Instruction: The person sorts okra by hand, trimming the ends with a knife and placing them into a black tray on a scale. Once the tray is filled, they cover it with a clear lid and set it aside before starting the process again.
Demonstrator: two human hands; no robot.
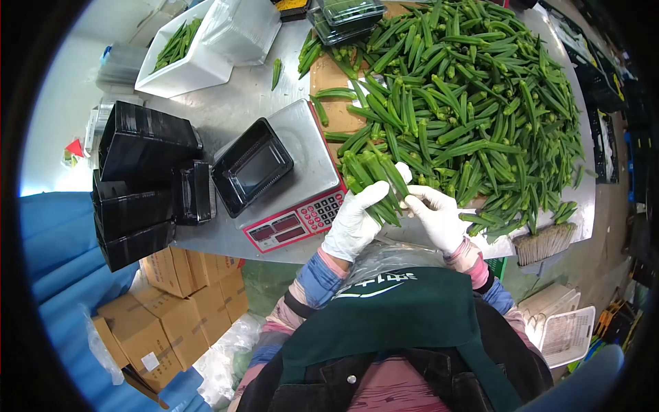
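In a white glove, my left hand [355, 223] is closed around a bunch of green okra [371, 172], thumb across the pods. My right hand [436, 218], gloved too, pinches the lower end of an okra pod at the bunch's right side. Both hands are over the table's near edge, in front of a large heap of loose okra [473, 103]. Left of them stands a scale [312, 147] with a red keypad panel. On its metal plate sits a black plastic tray [252, 168] with nothing in it.
Stacked black trays [141, 147] stand at the table's left. Behind are a white bin [185, 75] holding some okra and filled, covered packs [347, 17]. A brush [546, 245] lies at the near right edge. Cardboard boxes [161, 323] and a white basket [568, 333] are below.
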